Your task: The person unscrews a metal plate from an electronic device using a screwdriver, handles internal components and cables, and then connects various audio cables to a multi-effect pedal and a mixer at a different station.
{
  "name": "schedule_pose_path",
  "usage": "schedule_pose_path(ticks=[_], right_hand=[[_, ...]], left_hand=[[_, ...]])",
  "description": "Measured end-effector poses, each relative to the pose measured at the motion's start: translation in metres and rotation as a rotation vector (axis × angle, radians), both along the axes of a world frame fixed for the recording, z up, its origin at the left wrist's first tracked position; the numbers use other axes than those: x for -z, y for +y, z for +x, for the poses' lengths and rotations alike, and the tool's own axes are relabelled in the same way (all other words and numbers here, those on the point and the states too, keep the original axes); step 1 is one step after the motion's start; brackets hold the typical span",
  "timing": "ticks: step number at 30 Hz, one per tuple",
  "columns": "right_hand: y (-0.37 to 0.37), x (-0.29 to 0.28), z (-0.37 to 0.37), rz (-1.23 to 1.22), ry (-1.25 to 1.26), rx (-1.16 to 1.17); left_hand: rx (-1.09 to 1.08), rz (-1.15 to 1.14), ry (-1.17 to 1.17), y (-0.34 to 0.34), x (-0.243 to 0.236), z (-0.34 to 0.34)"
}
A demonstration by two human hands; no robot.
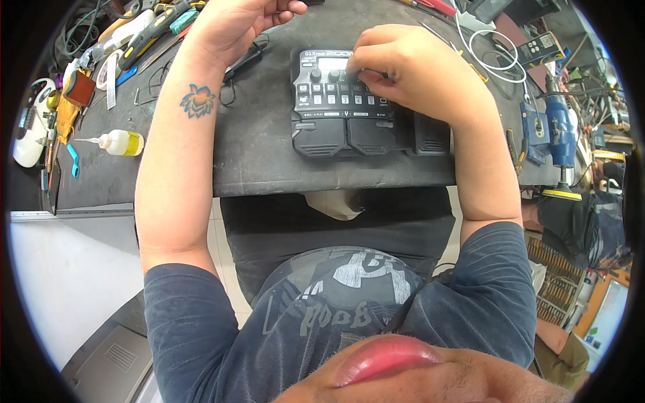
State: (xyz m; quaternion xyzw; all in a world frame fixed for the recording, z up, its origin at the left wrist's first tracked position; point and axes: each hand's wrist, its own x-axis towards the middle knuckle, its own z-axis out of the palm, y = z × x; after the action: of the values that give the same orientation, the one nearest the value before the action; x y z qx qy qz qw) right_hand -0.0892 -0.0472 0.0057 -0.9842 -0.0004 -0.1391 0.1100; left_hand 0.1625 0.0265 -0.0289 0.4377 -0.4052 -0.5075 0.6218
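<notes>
A: Your right hand (403,67) arches over the far right of that black multi-effects pedal (322,127), fingers bent down by the knobs (334,75)! Gripping one?

B: Can't tell from here. Your left hand (265,19) is at the far side, fingers loosely curled; whether it holds anything, I can't tell.

A: Edges?

B: A bare strip separates pedal and workbench's (262,161) near edge. More room left, up to your left forearm (178,151).

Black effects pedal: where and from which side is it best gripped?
Probably along the left edge of the black effects pedal, fingers coming from the left: that long side is uncovered, while the right hand covers its upper right part.
</notes>
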Motion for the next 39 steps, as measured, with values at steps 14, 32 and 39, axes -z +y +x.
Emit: schedule_pose_path(ticks=[14, 32, 39], right_hand=[[0.002, -0.004, -0.001, -0.087, 0.001, -0.015], [-0.099, -0.028, -0.058, 0.113, 0.136, 0.963], [-0.110, 0.007, -0.048, 0.111, 0.294, 0.644]], left_hand=[[0.004, 0.012, -0.039, 0.001, -0.005, -0.006], [-0.032, 0.023, -0.300, -0.012, 0.015, 0.001], [-0.042, 0.042, -0.555, -0.009, 0.015, -0.006]])
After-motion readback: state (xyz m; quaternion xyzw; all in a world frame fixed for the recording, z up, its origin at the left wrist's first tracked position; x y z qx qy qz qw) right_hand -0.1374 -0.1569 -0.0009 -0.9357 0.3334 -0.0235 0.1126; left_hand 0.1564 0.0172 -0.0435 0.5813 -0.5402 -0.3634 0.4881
